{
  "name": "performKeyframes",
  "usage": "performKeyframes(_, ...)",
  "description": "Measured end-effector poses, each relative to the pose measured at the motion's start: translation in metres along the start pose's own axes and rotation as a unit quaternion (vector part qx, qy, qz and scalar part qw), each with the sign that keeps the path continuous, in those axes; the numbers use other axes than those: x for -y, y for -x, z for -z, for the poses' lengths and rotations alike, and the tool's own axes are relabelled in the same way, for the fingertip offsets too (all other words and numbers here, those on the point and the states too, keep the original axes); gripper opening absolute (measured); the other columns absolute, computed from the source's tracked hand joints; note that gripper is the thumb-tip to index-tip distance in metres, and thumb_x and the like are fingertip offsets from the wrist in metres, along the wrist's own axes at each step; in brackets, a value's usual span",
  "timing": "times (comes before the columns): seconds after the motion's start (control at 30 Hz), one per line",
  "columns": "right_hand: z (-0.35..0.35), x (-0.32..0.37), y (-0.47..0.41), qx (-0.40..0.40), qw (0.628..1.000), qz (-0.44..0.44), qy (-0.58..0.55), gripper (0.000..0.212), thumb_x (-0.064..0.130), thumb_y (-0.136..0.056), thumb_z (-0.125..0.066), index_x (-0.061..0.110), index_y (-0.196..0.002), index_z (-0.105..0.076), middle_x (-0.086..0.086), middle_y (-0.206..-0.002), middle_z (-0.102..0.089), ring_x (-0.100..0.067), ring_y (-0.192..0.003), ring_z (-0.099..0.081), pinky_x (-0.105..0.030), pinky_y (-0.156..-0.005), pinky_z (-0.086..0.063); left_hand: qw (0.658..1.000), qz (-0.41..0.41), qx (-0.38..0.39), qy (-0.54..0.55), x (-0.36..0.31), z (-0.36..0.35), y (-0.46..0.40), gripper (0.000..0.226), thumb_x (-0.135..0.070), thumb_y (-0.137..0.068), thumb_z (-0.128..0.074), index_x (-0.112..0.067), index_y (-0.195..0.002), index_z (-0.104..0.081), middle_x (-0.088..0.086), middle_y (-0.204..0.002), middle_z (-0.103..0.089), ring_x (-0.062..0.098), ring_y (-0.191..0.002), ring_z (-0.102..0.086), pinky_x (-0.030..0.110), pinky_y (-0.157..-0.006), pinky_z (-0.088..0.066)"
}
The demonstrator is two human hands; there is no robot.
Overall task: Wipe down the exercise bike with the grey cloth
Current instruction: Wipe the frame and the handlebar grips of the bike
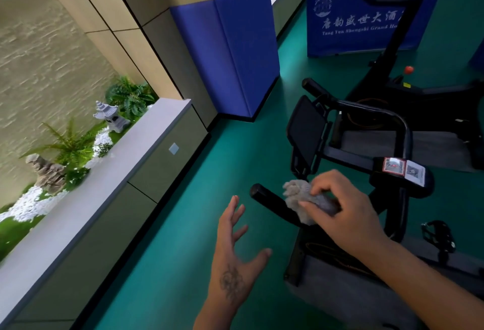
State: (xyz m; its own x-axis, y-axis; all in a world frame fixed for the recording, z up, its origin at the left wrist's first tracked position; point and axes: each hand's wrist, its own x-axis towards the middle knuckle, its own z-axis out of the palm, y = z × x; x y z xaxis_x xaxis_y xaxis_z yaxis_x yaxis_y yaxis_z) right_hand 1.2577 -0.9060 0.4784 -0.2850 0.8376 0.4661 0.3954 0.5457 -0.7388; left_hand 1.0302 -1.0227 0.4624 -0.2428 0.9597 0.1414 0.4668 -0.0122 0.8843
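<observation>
The left hand (234,259) is held with fingers spread wide, gripping nothing. At its two o'clock, the crumpled grey cloth (306,200) is pinched by the right hand (345,211) against the black exercise bike's left handlebar (269,200).

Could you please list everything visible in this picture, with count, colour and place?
exercise bike: one, black, near right, its handlebar under the cloth
grey cloth: one, grey, bunched on the near handlebar grip
screen: one, black, on the bike's handlebar frame
second bike: one, black, far right
banner: one, blue with white lettering, behind the second bike
padded panel: one, blue, against the wall
stone lantern: one, grey, in the planter at left
ferns: several, green, in the planter
floor: green
left hand: open, over the floor
right hand: grips the cloth
</observation>
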Motion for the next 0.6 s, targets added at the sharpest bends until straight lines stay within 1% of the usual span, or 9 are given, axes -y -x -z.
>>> performKeyframes(0.03,0.008,-0.005,0.004,-0.005,1.0,-0.005,0.03,0.027,0.03,-0.087,-0.081,0.027,-0.098,-0.057,0.015,-0.101,-0.059,-0.009,-0.088,-0.066,-0.036,-0.063,-0.056,1.0,-0.006,-0.001,-0.005,-0.004,-0.003,-0.002,0.107,-0.007,-0.079,-0.087,-0.027,-0.166,-0.028,-0.018,-0.168,-0.037,0.009,-0.156,-0.037,0.027,-0.118,-0.044)
performKeyframes(0.1,0.016,-0.011,0.005,0.015,0.996,-0.002,0.086,0.027,0.028,-0.086,-0.084,0.028,-0.098,-0.059,0.016,-0.101,-0.06,-0.01,-0.08,-0.065,-0.035,-0.06,-0.056,1.0,-0.013,-0.001,-0.011,-0.009,-0.009,-0.009,0.107,-0.004,-0.082,-0.089,-0.027,-0.167,-0.028,-0.014,-0.169,-0.037,0.009,-0.158,-0.034,0.028,-0.121,-0.042)
performKeyframes(0.17,0.012,-0.011,0.001,0.054,0.99,0.017,0.13,0.03,0.019,-0.085,-0.087,0.028,-0.099,-0.062,0.017,-0.105,-0.059,-0.009,-0.077,-0.062,-0.031,-0.059,-0.055,1.0,-0.011,-0.003,-0.006,-0.012,-0.015,-0.014,0.108,-0.005,-0.082,-0.091,-0.027,-0.167,-0.027,-0.013,-0.171,-0.035,0.008,-0.159,-0.032,0.036,-0.123,-0.042)
performKeyframes(0.2,0.007,-0.009,-0.001,0.07,0.988,0.028,0.135,0.029,0.017,-0.085,-0.086,0.028,-0.101,-0.063,0.017,-0.108,-0.059,-0.009,-0.079,-0.062,-0.03,-0.061,-0.055,1.0,-0.008,-0.002,-0.004,-0.014,-0.017,-0.016,0.109,-0.008,-0.082,-0.091,-0.027,-0.167,-0.027,-0.015,-0.171,-0.034,0.008,-0.159,-0.032,0.04,-0.123,-0.042)
performKeyframes(0.3,-0.008,-0.005,-0.01,0.092,0.992,0.021,0.086,0.022,0.016,-0.094,-0.075,0.025,-0.111,-0.065,0.016,-0.118,-0.059,-0.01,-0.095,-0.064,-0.033,-0.075,-0.057,1.0,-0.006,0.005,-0.002,-0.017,-0.023,-0.018,0.107,-0.029,-0.083,-0.091,-0.029,-0.168,-0.027,-0.017,-0.171,-0.031,0.008,-0.159,-0.032,0.043,-0.124,-0.042)
performKeyframes(0.4,-0.018,-0.002,-0.018,0.123,0.992,0.006,0.039,0.032,0.014,-0.097,-0.068,0.027,-0.126,-0.063,0.015,-0.131,-0.057,-0.007,-0.113,-0.061,-0.026,-0.091,-0.052,1.0,0.007,0.013,0.007,-0.02,-0.026,-0.018,0.109,-0.043,-0.082,-0.089,-0.031,-0.168,-0.023,-0.024,-0.171,-0.026,0.005,-0.159,-0.029,0.039,-0.126,-0.038)
performKeyframes(0.5,-0.023,0.004,-0.023,0.176,0.984,-0.007,0.021,0.045,0.016,-0.099,-0.064,0.029,-0.142,-0.055,0.015,-0.145,-0.055,-0.004,-0.129,-0.054,-0.021,-0.102,-0.044,1.0,0.01,0.012,0.01,-0.019,-0.029,-0.019,0.112,-0.043,-0.081,-0.09,-0.03,-0.169,-0.021,-0.024,-0.172,-0.022,0.004,-0.16,-0.026,0.039,-0.127,-0.035)
performKeyframes(0.57,-0.024,0.005,-0.026,0.196,0.98,-0.023,0.013,0.045,0.018,-0.1,-0.062,0.032,-0.142,-0.054,0.017,-0.148,-0.054,-0.002,-0.133,-0.052,-0.022,-0.106,-0.042,1.0,0.005,0.011,0.005,-0.015,-0.032,-0.02,0.112,-0.041,-0.081,-0.091,-0.028,-0.168,-0.022,-0.019,-0.174,-0.019,0.007,-0.162,-0.023,0.043,-0.127,-0.036)
performKeyframes(0.6,-0.024,0.005,-0.028,0.204,0.978,-0.032,0.007,0.042,0.018,-0.101,-0.061,0.035,-0.139,-0.054,0.019,-0.148,-0.054,-0.002,-0.133,-0.053,-0.024,-0.107,-0.044,1.0,0.004,0.008,0.004,-0.014,-0.034,-0.02,0.112,-0.039,-0.081,-0.092,-0.028,-0.168,-0.023,-0.019,-0.174,-0.018,0.008,-0.162,-0.022,0.044,-0.127,-0.036)
